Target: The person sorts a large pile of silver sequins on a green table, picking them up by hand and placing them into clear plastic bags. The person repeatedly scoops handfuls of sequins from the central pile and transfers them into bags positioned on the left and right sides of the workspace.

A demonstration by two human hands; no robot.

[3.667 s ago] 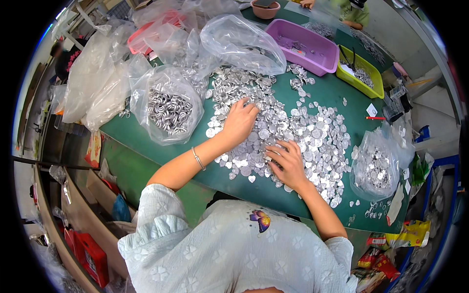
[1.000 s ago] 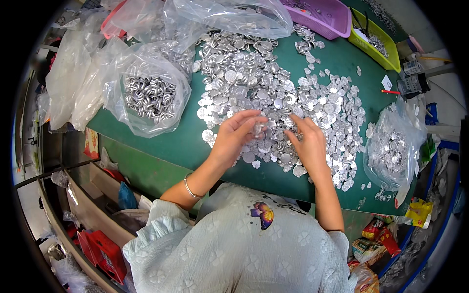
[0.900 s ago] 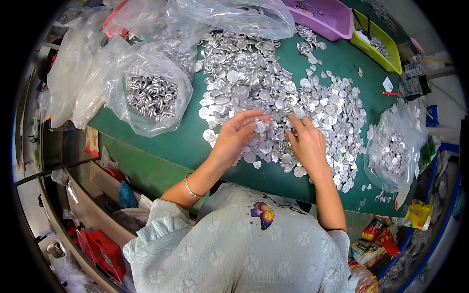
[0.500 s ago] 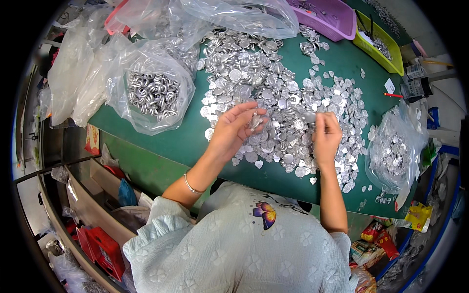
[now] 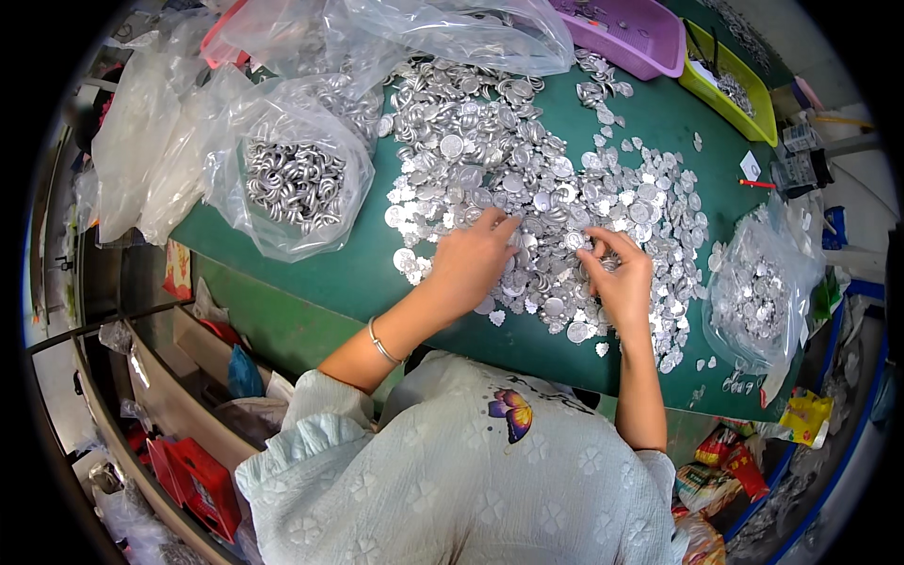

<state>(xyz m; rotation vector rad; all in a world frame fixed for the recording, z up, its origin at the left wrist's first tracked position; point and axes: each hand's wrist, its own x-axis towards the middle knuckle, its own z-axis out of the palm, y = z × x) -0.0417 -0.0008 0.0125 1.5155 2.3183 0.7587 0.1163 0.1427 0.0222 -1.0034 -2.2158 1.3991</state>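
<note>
— Hands status?
— Both on the pile of small silver pieces (image 5: pixel 527 179). Left hand (image 5: pixel 474 268) is palm down, fingers bent into it. Fingertips partly hidden; can't tell if they grip anything. Right hand (image 5: pixel 621 278): thumb and index curve toward each other, round silver piece (image 5: pixel 574 241) right at the tips. Can't tell if it's pinched or just lying there.
— Pile location?
— Mid green tabletop (image 5: pixel 670 108). Runs from the far side almost to the near edge, thinning to flat pieces on the right.
— Left end?
— Clear bag (image 5: pixel 360 179) with silver rings (image 5: pixel 294 184) in it, by the near-left edge. Bracelet (image 5: pixel 379 343) on the left wrist.
— Right end?
— Second clear bag (image 5: pixel 734 334), silver pieces inside, close to the near right corner. Red pencil (image 5: pixel 756 184) and white card (image 5: pixel 750 166) along the right edge, above that bag.
— Far edge?
— Large clear bag (image 5: pixel 471 42) behind the pile, then purple basket (image 5: pixel 631 42), then yellow-green basket (image 5: pixel 725 105) toward the far right corner, small metal parts in it.
</note>
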